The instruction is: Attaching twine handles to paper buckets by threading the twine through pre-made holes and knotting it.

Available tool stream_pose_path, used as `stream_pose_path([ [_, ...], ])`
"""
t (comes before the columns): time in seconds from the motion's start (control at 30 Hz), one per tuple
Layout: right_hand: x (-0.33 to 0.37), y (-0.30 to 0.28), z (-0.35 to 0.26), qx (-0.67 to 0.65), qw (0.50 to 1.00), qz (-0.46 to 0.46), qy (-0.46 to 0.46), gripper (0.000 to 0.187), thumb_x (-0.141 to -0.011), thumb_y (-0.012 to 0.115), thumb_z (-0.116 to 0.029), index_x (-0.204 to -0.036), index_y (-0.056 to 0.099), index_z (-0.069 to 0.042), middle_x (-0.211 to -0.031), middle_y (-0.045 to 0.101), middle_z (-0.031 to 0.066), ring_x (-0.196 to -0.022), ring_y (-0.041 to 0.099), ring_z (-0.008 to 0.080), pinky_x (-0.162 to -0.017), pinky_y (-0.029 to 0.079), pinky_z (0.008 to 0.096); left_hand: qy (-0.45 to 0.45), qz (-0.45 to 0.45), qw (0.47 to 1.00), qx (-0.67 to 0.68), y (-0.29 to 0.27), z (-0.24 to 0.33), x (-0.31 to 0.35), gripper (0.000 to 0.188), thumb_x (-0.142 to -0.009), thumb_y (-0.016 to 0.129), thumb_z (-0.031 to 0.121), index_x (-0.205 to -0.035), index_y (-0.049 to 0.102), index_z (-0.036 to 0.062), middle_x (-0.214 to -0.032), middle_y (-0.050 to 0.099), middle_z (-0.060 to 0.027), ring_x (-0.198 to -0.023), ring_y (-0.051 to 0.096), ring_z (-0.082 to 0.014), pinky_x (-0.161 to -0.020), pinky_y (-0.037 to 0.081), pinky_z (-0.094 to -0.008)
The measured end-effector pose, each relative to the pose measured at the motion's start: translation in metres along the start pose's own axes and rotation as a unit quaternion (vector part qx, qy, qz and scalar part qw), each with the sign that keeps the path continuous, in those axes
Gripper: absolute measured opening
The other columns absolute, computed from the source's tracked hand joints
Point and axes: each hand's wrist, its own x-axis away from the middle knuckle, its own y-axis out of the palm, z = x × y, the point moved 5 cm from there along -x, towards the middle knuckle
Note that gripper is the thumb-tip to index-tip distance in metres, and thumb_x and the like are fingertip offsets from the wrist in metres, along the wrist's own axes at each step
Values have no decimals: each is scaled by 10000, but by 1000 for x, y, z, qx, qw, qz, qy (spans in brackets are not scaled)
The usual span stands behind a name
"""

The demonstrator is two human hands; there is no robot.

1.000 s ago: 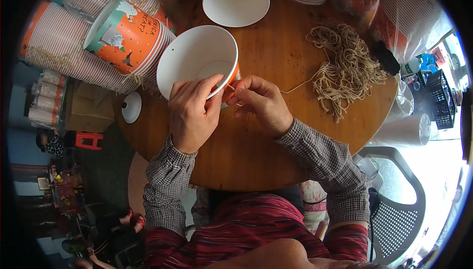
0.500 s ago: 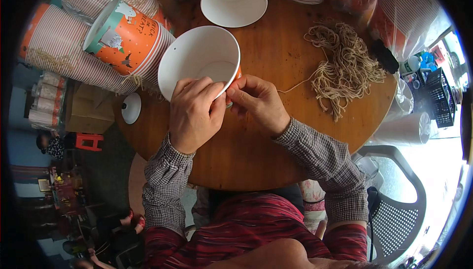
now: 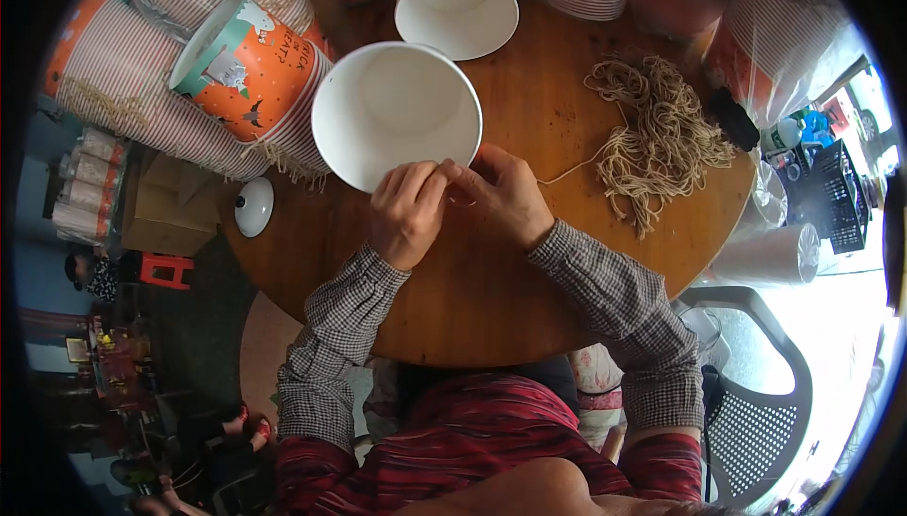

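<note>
- Head view: white paper bucket [image 3: 397,114] lies tipped on the round wooden table [image 3: 529,270], mouth up toward the camera, at 12 o'clock from both hands.
- Left hand [image 3: 408,214] pinches its near rim, fingers closed on it.
- Right hand [image 3: 501,197], equally near, grips a string [image 3: 576,169] trailing to 2 o'clock into the twine pile [image 3: 657,143].

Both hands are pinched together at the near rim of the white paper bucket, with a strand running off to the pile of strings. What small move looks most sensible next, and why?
Probably draw the strand taut with the right hand while the left hand steadies the white paper bucket. Both hands' fingertips meet at its near rim, and the strand trails slack from the right hand to the pile of strings. The fingers hide whether it is threaded.
</note>
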Motion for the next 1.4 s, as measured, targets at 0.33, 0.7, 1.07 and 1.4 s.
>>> stream_pose_path([
  [0.33,-12,0,14,43,999,-20,13,217,-913,602,-149,-1008,604,46,-810,647,55,-722,608,91,-663,525,234,28,-7,1000,13,21,-17,11,103,-745,632,-13,-840,594,-6,-849,563,-79,-751,611,-219,-610,521,-311],
  [0.7,-11,-15,17,118,992,25,-45,234,-844,621,-139,-989,613,45,-818,671,164,-727,670,175,-652,523,303,-13,-43,998,41,51,-43,2,106,-743,595,-2,-831,540,24,-833,518,-91,-770,600,-243,-644,515,-352],
  [1.07,-6,-7,3,177,981,38,-75,224,-861,560,-65,-1053,612,37,-893,670,182,-800,672,201,-700,519,304,-85,-61,986,132,62,-66,4,82,-782,608,37,-817,533,33,-827,541,-101,-758,605,-288,-643,501,-386],
  [1.4,-35,-17,12,162,985,9,-53,244,-864,548,-5,-1097,608,32,-945,666,122,-848,636,141,-763,514,266,-113,28,949,293,46,-48,8,91,-787,643,-20,-855,592,12,-818,577,-97,-734,602,-253,-613,487,-323],
])
